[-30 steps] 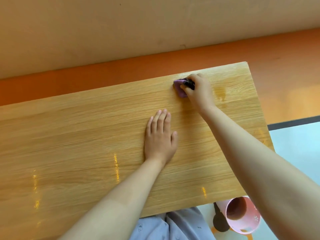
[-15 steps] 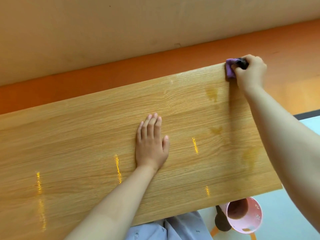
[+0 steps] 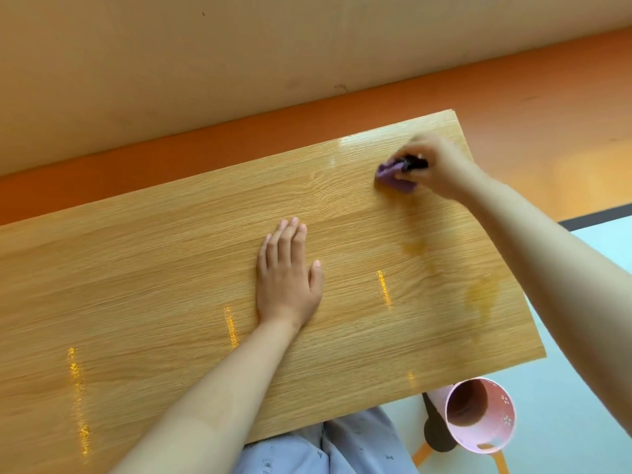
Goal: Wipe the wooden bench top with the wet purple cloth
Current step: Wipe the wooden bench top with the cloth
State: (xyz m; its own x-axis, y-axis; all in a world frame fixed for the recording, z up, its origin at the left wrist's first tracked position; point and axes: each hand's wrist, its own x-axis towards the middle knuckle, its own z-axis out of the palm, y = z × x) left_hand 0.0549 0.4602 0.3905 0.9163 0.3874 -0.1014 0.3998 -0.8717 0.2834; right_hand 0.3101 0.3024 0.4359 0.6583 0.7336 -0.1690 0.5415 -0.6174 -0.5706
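Note:
The wooden bench top point(image 3: 164, 285) fills most of the view, with light oak grain and wet sheen near its far right corner. My right hand point(image 3: 434, 165) is blurred with motion and grips the bunched purple cloth point(image 3: 393, 176), pressing it on the wood a little in from the far right corner. A small dark thing shows between the fingers above the cloth. My left hand point(image 3: 287, 278) lies flat on the middle of the bench, fingers together and palm down, holding nothing. Darker damp patches mark the wood on the right side.
A pink perforated bucket point(image 3: 478, 415) stands on the pale floor below the bench's near right corner. Beyond the far edge run an orange strip of floor point(image 3: 342, 121) and a beige wall point(image 3: 239, 63). My grey-blue trousers point(image 3: 325, 449) show at the near edge.
My right hand has drawn the cloth back from the far right corner, leftward and toward me, after sweeping out to that corner. My left hand has stayed flat in place.

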